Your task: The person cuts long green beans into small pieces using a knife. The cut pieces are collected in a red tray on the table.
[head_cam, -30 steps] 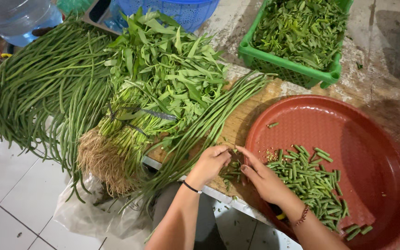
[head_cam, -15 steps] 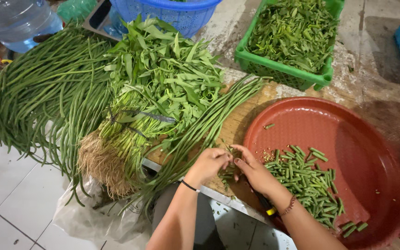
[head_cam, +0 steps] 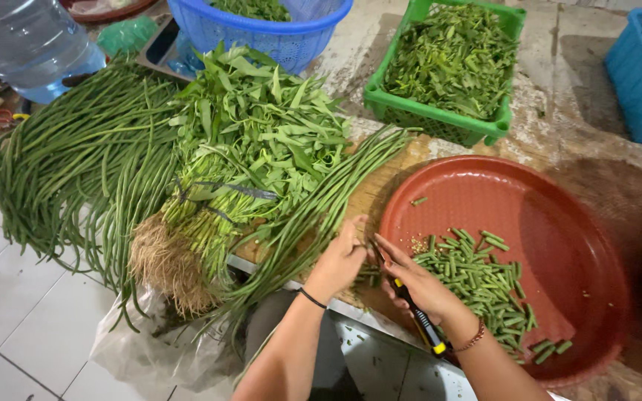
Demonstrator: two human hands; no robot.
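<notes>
Now the bundle of long beans (head_cam: 321,208) lies on a slant, its long axis running from the far right, close to the green crate (head_cam: 440,126), down to the near left, where the tips trail off the counter edge (head_cam: 276,271). The left hand (head_cam: 342,258) sits on the bundle's near part, palm down, fingers (head_cam: 356,226) curled together over the stems and pressing them to the wooden board (head_cam: 380,186). The right hand (head_cam: 419,286) meets it from the right, fingers closed around a knife with a black and yellow handle (head_cam: 423,327); the handle points back toward the near edge, and the blade is hidden between the 2 hands, so where it meets the beans cannot be told.

Just right of the hands sits a round red tray (head_cam: 559,215) holding a heap of cut bean pieces (head_cam: 484,282), short green lengths lying every which way. Left of the bundle is a tied bunch of leafy greens (head_cam: 254,141) with pale roots at its near end, and further left a big sheaf of uncut long beans (head_cam: 76,171) draping over the counter toward a white tiled floor (head_cam: 9,327). At the far edge stand a blue basket (head_cam: 261,30) and a clear water bottle (head_cam: 27,41); the green crate holds chopped greens. The counter's far right surface is worn and stained. Both forearms come in from the near edge, a thin band on each wrist.
</notes>
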